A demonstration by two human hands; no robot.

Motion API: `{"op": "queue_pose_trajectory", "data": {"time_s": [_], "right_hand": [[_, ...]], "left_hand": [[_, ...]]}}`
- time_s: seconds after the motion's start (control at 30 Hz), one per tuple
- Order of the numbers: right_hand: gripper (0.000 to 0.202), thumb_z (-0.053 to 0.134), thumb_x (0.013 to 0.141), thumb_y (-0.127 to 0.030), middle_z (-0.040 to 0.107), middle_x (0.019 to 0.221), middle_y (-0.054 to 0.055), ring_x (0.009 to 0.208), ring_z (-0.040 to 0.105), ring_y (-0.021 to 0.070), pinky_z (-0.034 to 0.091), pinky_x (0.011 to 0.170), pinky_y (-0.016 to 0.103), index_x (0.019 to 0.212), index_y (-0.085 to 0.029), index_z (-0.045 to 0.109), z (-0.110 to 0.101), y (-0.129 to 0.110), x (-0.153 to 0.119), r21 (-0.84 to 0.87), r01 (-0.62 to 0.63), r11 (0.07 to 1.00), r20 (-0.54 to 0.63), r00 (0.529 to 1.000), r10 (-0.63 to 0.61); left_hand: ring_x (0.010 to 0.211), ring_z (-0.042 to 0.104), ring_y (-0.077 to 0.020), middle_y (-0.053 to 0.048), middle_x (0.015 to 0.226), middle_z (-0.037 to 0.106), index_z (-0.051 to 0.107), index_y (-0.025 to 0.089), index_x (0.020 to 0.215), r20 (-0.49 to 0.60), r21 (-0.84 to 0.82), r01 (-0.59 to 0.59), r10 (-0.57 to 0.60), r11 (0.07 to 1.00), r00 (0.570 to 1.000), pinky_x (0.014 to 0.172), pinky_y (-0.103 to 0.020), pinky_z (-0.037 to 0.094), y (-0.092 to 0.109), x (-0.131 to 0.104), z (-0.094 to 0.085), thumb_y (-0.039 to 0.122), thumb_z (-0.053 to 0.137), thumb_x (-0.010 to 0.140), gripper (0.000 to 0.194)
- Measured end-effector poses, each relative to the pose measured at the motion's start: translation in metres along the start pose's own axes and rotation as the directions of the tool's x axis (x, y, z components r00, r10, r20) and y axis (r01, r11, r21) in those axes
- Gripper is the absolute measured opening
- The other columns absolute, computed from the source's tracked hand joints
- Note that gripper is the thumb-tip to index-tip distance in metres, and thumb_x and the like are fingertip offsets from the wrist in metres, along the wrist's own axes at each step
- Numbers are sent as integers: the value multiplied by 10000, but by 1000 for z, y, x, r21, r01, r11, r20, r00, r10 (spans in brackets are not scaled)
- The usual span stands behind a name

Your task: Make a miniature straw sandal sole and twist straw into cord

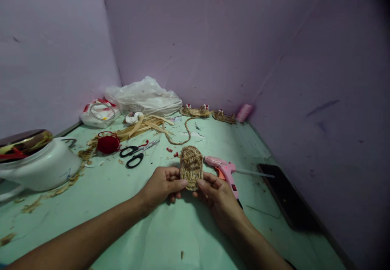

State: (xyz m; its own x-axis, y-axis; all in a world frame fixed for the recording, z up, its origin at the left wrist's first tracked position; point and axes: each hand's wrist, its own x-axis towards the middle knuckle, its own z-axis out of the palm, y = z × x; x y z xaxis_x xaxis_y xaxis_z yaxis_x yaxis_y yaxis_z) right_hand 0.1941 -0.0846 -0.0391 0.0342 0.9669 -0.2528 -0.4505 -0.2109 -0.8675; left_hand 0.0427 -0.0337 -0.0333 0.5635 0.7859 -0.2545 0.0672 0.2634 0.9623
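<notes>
Left hand (163, 186) and right hand (217, 195) pinch the near end of the woven oval (191, 167), one at each side, over the worktop (170, 233). Glue gun (227, 168) lies just right; scissors (141, 154) lie left.

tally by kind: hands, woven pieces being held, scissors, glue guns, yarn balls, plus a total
Hands: 2 (left hand, right hand)
Held woven piece: 1
Scissors: 1
Glue gun: 1
Yarn ball: 1
Total: 6
</notes>
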Motion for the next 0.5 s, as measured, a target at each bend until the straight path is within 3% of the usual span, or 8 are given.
{"op": "queue_pose_trajectory", "data": {"time_s": [0.13,0.33,0.5], "right_hand": [[317,736,574,-287,662,865,82,659,585,140,461,564,241,836,-137,638,0,1,0,14,6,1000,5,1000,-6],[227,716,605,-291,656,714,46,612,579,123,461,564,231,752,-133,648,2,0,-3,-17,-56,998,71,996,57],[210,717,607,-295,617,608,26,529,538,91,453,534,211,693,-116,649,1,1,-1,-24,-70,997,59,996,71]], "left_hand": [[369,415,-71,-3,443,497,557,130,574,35,108,13,-16,994,999,368,-194,319,0,-3,2,333,605,646,221],[379,426,-72,4,458,504,538,135,577,-28,113,5,-1,994,1000,367,-187,322,-2,-2,4,309,600,635,194],[383,417,-70,-1,480,506,532,135,601,19,129,6,-9,992,1000,367,-191,323,-1,-2,4,327,582,652,205]]}}
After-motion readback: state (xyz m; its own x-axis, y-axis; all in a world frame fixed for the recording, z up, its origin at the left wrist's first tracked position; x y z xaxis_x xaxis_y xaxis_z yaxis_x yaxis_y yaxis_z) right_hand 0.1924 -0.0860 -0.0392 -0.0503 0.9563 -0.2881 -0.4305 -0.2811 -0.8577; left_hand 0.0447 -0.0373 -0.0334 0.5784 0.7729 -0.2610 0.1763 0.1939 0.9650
